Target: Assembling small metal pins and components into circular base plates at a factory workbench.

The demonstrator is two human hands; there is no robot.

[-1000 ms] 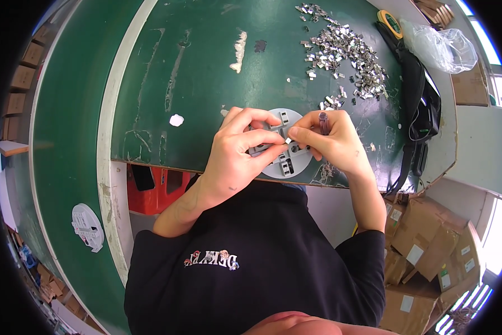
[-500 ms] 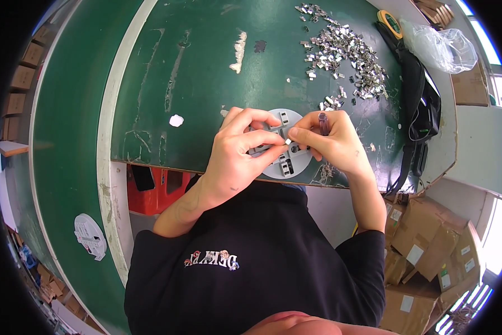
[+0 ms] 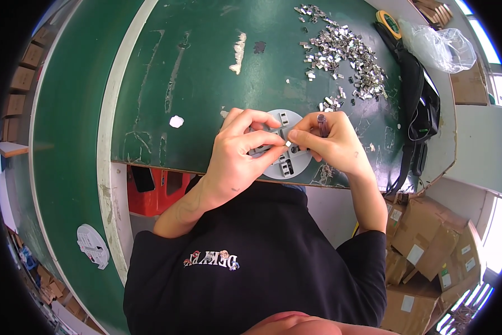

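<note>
A round grey plastic disc (image 3: 303, 167) with raised slots lies at the table's near edge, under both hands. My left hand (image 3: 235, 152) pinches a tiny shiny metal piece (image 3: 288, 143) between thumb and forefinger, just above the disc's middle. Its other fingers curl over the disc's left side. From the right, my right hand (image 3: 336, 142) closes in a pinch, its fingertips beside the small piece. A purple-brown, pen-like handle (image 3: 322, 124) is tucked in that hand; its tip is hidden. Small metal pieces sit in some of the disc's slots.
A heap of small metal clips (image 3: 348, 56) spreads over the far right of the green table (image 3: 206, 72). Beyond it lie a black bag (image 3: 424, 106), a yellow tape roll (image 3: 389, 25) and a clear plastic bag (image 3: 441, 47). Another grey disc (image 3: 93, 245) rests on the green strip at left.
The grey disc on the left strip has slid a little nearer to me. Both hands have stayed almost in place over the disc.
</note>
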